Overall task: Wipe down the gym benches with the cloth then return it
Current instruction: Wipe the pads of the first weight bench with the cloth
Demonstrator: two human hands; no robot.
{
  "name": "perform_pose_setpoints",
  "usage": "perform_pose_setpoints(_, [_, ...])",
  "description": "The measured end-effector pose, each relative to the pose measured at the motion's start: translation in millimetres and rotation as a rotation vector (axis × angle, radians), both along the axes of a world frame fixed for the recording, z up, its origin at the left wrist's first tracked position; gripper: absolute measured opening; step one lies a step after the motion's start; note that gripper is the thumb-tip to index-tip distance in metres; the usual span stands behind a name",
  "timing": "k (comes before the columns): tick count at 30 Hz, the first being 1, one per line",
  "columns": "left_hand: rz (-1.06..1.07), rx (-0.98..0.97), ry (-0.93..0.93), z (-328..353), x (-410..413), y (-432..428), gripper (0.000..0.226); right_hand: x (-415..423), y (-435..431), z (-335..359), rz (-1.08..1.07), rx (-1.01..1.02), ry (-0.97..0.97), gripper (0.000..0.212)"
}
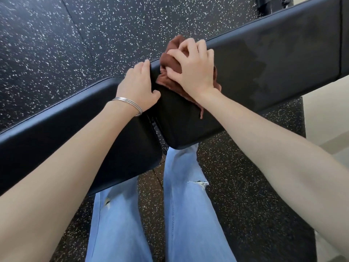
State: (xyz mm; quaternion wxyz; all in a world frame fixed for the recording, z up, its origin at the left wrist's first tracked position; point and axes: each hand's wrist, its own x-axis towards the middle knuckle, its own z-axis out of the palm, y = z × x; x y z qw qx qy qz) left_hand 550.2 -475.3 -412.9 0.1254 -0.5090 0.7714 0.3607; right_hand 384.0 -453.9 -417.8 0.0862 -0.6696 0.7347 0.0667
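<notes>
A black padded gym bench runs across the view in two parts: a seat pad [56,133] at the left and a long back pad [273,59] at the right, with a narrow gap between them. A brown cloth [171,61] lies bunched on the near end of the back pad. My right hand [192,67] presses down on the cloth, fingers curled into it. My left hand [138,86], with thin silver bangles on the wrist, grips the end of the seat pad at the gap. Damp streaks show on the back pad to the right of the cloth.
Black rubber flooring [56,35] with white speckles surrounds the bench. My legs in light blue jeans [181,205] stand right under the bench's near edge. A pale floor strip [326,118] shows at the right. Dark machine parts [272,4] sit at the top right.
</notes>
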Motion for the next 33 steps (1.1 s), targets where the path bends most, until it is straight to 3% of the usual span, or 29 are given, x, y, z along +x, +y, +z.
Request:
perform_pose_setpoints(2, [-0.004,-0.009,-0.016,0.4,-0.7,0.5,0.079,-19.5,-4.7,0.4,-0.047,0.005,-0.002,0.04])
perform_pose_setpoints(9, [-0.02,-0.099,-0.03,-1.8,-12.0,1.8,0.075,-117.6,-10.2,9.8,-0.517,-0.042,0.036,0.042])
perform_pose_setpoints(13, [-0.001,-0.159,-0.027,-4.5,-24.6,5.5,0.075,-99.8,-12.0,7.2,-0.585,-0.055,0.063,0.038])
perform_pose_setpoints(20, [0.06,-0.185,-0.029,-6.0,-45.9,4.6,0.08,-39.4,22.6,5.6,-0.069,-0.004,0.019,0.039])
perform_pose_setpoints(28, [0.227,-0.077,0.136,-7.5,-52.8,-10.6,0.072,-44.0,31.1,10.3,0.085,0.059,-0.017,0.04])
perform_pose_setpoints(33, [0.042,-0.076,-0.066,-6.6,-22.0,-6.9,0.075,-43.2,36.1,8.6,0.057,0.047,-0.029,0.036])
